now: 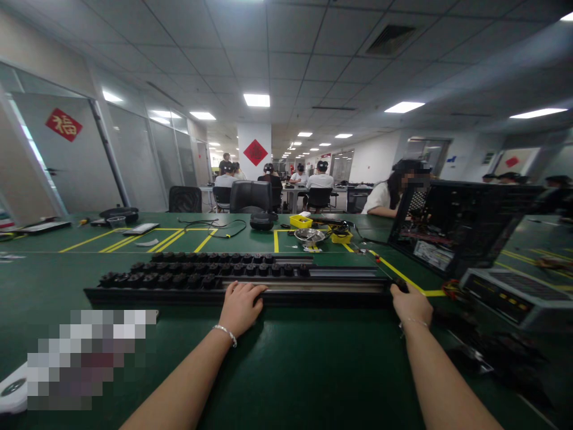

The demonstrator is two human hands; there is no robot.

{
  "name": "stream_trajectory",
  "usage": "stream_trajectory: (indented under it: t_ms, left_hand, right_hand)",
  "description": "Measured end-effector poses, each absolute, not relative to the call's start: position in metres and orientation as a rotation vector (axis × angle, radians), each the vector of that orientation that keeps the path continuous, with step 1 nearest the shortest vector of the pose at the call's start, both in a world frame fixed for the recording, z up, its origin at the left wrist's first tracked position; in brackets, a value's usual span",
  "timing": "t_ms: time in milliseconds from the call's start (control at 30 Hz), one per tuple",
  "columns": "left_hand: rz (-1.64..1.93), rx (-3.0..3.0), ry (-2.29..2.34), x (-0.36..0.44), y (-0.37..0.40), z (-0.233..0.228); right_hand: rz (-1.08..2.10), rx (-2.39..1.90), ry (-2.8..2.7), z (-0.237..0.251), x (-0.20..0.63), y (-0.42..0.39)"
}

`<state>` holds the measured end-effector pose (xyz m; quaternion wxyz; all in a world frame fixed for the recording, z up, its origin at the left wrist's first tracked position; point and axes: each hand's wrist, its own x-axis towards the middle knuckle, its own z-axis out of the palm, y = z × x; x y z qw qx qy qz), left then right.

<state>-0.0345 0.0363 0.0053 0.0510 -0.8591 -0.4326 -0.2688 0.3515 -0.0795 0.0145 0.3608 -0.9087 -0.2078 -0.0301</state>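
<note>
Lying lengthwise before me on the green table are several long black rails point(308, 286) side by side. Rows of small black round-topped parts point(179, 279) fill their left portions, and bare grey channel shows on the right. My left hand point(242, 306) rests over the front rail near its middle, fingers stretched across it and thumb apart. At the rail's right end my right hand point(410, 304) is closed around a small black part point(401, 286), mostly hidden by the fingers. Whether that part touches the rail I cannot tell.
On the right stand an opened computer case point(465, 221) and a power supply unit point(514, 298), with dark cables point(496, 352) nearer me. Beyond the rails are a metal bowl point(310, 236) and yellow bins point(301, 221). A person point(380, 197) sits behind the case.
</note>
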Motion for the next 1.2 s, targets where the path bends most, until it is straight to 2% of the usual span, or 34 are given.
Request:
stream_trajectory:
  t_ms: [567,1200]
  left_hand:
    - [-0.816,-2.622,-1.337,-0.034,0.036,0.006]
    - [-0.82,-2.622,-1.343,-0.033,0.035,0.006]
  right_hand:
    - [-0.119,-2.305,-0.51,0.005,0.364,-0.078]
    - [0.105,-2.33,-0.258,0.01,0.371,-0.093]
